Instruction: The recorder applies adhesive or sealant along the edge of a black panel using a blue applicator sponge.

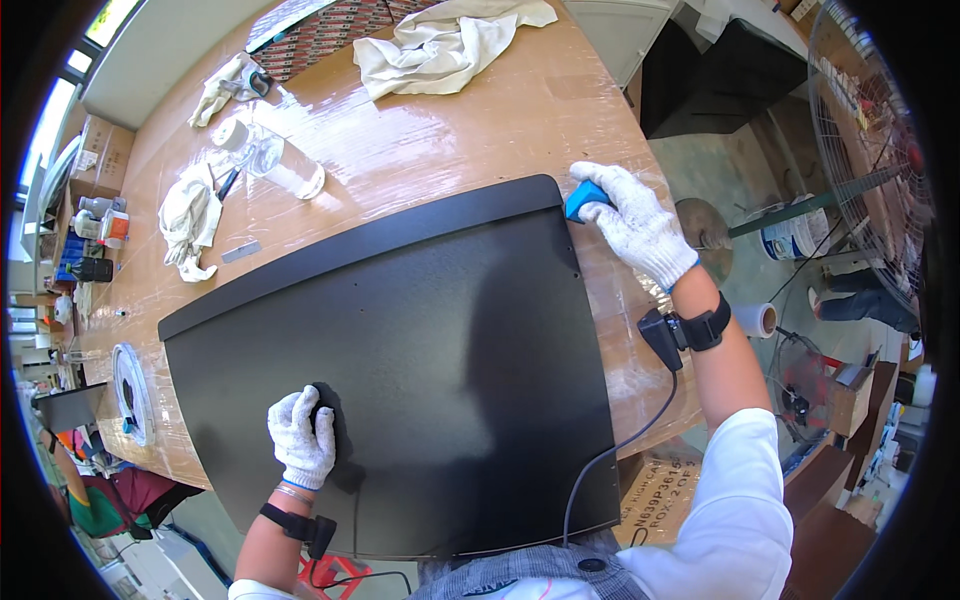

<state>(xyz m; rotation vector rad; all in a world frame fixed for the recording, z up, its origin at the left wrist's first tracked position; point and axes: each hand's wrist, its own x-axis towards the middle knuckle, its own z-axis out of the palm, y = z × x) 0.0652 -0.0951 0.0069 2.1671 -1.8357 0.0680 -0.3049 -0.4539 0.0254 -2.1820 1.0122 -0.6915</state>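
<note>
A large black panel (420,350) lies flat on a plastic-wrapped wooden table (450,140). My left hand (300,437), in a white knit glove, rests palm down on the panel's near left part, fingers together, holding nothing I can make out. At the panel's far right corner my right hand (635,222), also gloved, is closed around a small blue tool (583,199) pressed against the panel's edge. Each wrist carries a black strap with a small device, and a cable runs from the right one.
Crumpled white cloths (440,45) (190,215) lie on the far table, with a clear plastic bottle (270,160) on its side and a white glove (215,90). A tape roll (132,392) sits at the left edge. Right of the table stand a fan (870,150) and a bucket (790,232).
</note>
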